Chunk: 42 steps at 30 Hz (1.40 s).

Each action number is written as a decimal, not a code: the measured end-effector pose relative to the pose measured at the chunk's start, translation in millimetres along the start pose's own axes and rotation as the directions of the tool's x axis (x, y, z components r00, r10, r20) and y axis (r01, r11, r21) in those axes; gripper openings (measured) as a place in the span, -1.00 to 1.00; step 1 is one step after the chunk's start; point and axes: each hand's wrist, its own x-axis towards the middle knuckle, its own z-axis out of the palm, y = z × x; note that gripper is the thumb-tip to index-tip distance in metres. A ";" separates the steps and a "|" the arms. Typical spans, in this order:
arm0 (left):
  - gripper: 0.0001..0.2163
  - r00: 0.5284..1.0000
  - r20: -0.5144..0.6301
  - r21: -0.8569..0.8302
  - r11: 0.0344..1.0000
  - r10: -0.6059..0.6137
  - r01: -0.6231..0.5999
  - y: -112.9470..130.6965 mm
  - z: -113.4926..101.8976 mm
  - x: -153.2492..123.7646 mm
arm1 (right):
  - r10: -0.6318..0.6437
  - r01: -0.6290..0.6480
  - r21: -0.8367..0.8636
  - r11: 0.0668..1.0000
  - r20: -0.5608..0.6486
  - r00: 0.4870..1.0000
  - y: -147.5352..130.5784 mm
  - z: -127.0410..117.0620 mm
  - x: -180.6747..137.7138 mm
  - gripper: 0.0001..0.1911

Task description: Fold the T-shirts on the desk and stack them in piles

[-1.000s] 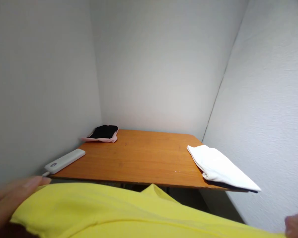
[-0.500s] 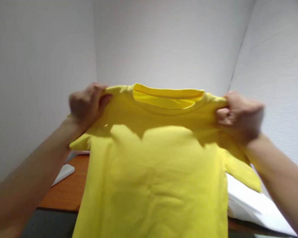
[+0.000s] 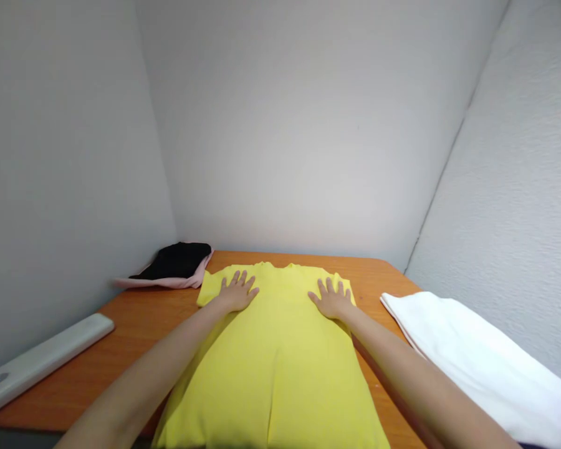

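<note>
A yellow T-shirt (image 3: 280, 349) lies spread out on the wooden table (image 3: 144, 318), its collar end toward the back wall and its lower part running toward me past the bottom of the view. My left hand (image 3: 237, 293) rests flat on the shirt near its left shoulder, fingers spread. On the opposite shoulder, my right hand (image 3: 331, 299) lies palm down, also with fingers apart. A lengthwise crease shows in the fabric between my forearms.
Black folded cloth (image 3: 180, 259) sits on a pink cloth (image 3: 187, 282) at the back left. A long white device (image 3: 47, 355) lies along the left side. Folded white fabric (image 3: 467, 349) covers the right side. Walls enclose the table's back and sides.
The T-shirt was held up in the air, gripped at both shoulders. Now it has been lowered onto the table, and both hands have let go and lie flat on it.
</note>
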 end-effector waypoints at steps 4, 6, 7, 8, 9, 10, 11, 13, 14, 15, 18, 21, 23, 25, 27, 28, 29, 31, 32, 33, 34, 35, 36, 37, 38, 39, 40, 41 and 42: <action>-0.36 0.997 0.062 -0.076 0.996 -0.043 0.048 -12.0 17.8 15.5 | 0.000 0.000 0.034 0.999 -0.005 1.000 22.7 12.3 22.5 -0.18; -0.35 0.997 0.062 -0.098 0.994 -0.048 0.054 -12.9 19.2 26.2 | 0.003 -0.002 0.032 0.999 -0.020 1.000 29.1 10.8 34.3 -0.19; -0.35 0.997 0.058 -0.104 0.993 -0.050 0.056 -12.2 19.5 31.4 | 0.005 -0.004 0.031 1.000 -0.028 1.000 31.2 10.3 39.4 -0.19; -0.35 0.997 0.053 -0.108 0.993 -0.050 0.055 -11.1 19.9 36.3 | 0.007 -0.006 0.030 1.000 -0.036 0.999 33.0 10.3 44.0 -0.20; -0.35 0.998 0.046 -0.111 0.993 -0.047 0.052 -10.1 20.4 40.8 | 0.007 -0.006 0.028 1.000 -0.043 0.999 34.7 10.9 48.3 -0.20; -0.35 0.998 0.039 -0.111 0.993 -0.042 0.047 -9.3 21.2 45.1 | 0.003 -0.002 0.024 1.000 -0.049 0.999 36.3 12.0 52.1 -0.21; -0.36 0.999 0.032 -0.111 0.993 -0.036 0.039 -8.9 22.1 49.2 | -0.002 0.003 0.020 1.000 -0.055 0.998 38.1 13.5 55.7 -0.22; -0.37 1.000 0.018 -0.107 0.994 -0.021 0.023 -9.2 24.1 56.6 | -0.012 0.013 0.011 1.000 -0.064 0.998 41.7 16.6 62.3 -0.23; -0.38 1.000 0.013 -0.103 0.995 -0.015 0.016 -9.7 24.7 60.0 | -0.013 0.014 0.007 1.000 -0.067 0.998 43.4 17.8 65.1 -0.24; -0.39 1.000 0.007 -0.098 0.995 -0.011 0.012 -9.9 24.8 63.2 | -0.012 0.012 0.004 1.000 -0.068 0.998 44.6 18.3 67.6 -0.23; -0.43 1.000 -0.010 -0.071 0.997 -0.013 0.012 -6.8 19.3 70.0 | -0.008 0.007 -0.023 1.000 -0.072 0.997 44.0 13.2 71.9 -0.24; -0.46 0.997 -0.080 -0.020 1.000 -0.014 0.012 4.3 5.4 66.9 | -0.046 0.025 -0.123 0.992 -0.172 0.984 34.0 -1.2 67.0 -0.30; -0.46 0.992 -0.129 0.016 1.000 0.004 -0.002 13.6 -3.3 54.4 | -0.097 0.059 -0.161 0.985 -0.237 0.967 23.1 -10.9 53.4 -0.31; -0.45 0.993 -0.120 0.028 1.000 0.008 -0.005 19.9 -6.6 31.6 | -0.131 0.103 -0.128 0.986 -0.227 0.965 12.4 -15.2 27.6 -0.28; -0.44 0.997 -0.075 0.017 1.000 0.024 -0.022 20.0 -3.5 1.2 | -0.179 0.170 -0.067 0.983 -0.171 0.969 5.8 -11.9 -9.6 -0.21; -0.43 0.998 -0.051 0.006 0.999 0.032 -0.032 17.5 -0.2 -14.9 | -0.217 0.214 -0.041 0.976 -0.145 0.965 4.6 -7.9 -30.7 -0.17; -0.41 0.999 -0.028 -0.007 0.999 0.039 -0.039 13.8 3.6 -30.3 | -0.261 0.260 -0.017 0.965 -0.127 0.957 5.0 -3.0 -51.9 -0.13; -0.38 1.000 0.016 -0.034 0.999 0.023 -0.023 5.2 10.5 -56.0 | -0.324 0.329 0.024 0.944 -0.110 0.940 9.1 7.1 -89.7 -0.06; -0.36 0.999 0.036 -0.051 0.999 0.003 -0.001 1.4 13.0 -65.4 | -0.335 0.340 0.038 0.940 -0.108 0.936 12.3 11.2 -104.3 -0.04; -0.35 0.999 0.046 -0.068 0.998 -0.014 0.017 -1.4 14.7 -72.4 | -0.336 0.342 0.046 0.939 -0.107 0.936 15.6 14.4 -115.4 -0.03; -0.34 0.999 0.045 -0.081 0.996 -0.021 0.025 -3.2 15.7 -77.2 | -0.333 0.339 0.049 0.940 -0.107 0.937 18.7 16.4 -122.9 -0.04; -0.35 0.999 0.034 -0.087 0.996 -0.023 0.026 -4.1 16.1 -80.2 | -0.328 0.334 0.048 0.941 -0.109 0.938 21.3 17.5 -127.1 -0.05; -0.35 1.000 0.019 -0.087 0.996 -0.022 0.024 -4.3 16.0 -81.7 | -0.324 0.331 0.047 0.942 -0.112 0.939 23.1 17.9 -129.0 -0.06; -0.36 1.000 0.006 -0.082 0.996 -0.022 0.022 -4.3 15.6 -82.0 | -0.322 0.329 0.047 0.943 -0.115 0.940 24.1 17.8 -129.2 -0.07; -0.36 1.000 0.002 -0.071 0.997 -0.023 0.023 -4.3 14.6 -81.5 | -0.321 0.328 0.049 0.943 -0.115 0.940 24.3 17.5 -128.7 -0.07; -0.38 1.000 0.002 -0.055 0.998 -0.025 0.025 -4.4 12.9 -80.2 | -0.318 0.325 0.050 0.944 -0.114 0.941 23.8 17.3 -128.0 -0.06; -0.39 1.000 0.003 -0.037 0.999 -0.024 0.024 -4.3 10.1 -78.5 | -0.315 0.322 0.051 0.945 -0.112 0.943 22.7 17.1 -127.7 -0.06; -0.41 1.000 0.003 -0.018 1.000 -0.023 0.023 -3.4 6.0 -76.8 | -0.309 0.316 0.053 0.947 -0.109 0.945 21.4 17.1 -127.7 -0.06; -0.42 1.000 -0.001 -0.001 1.000 -0.025 0.025 -1.0 0.5 -75.9 | -0.304 0.311 0.055 0.949 -0.106 0.947 20.1 17.0 -127.8 -0.06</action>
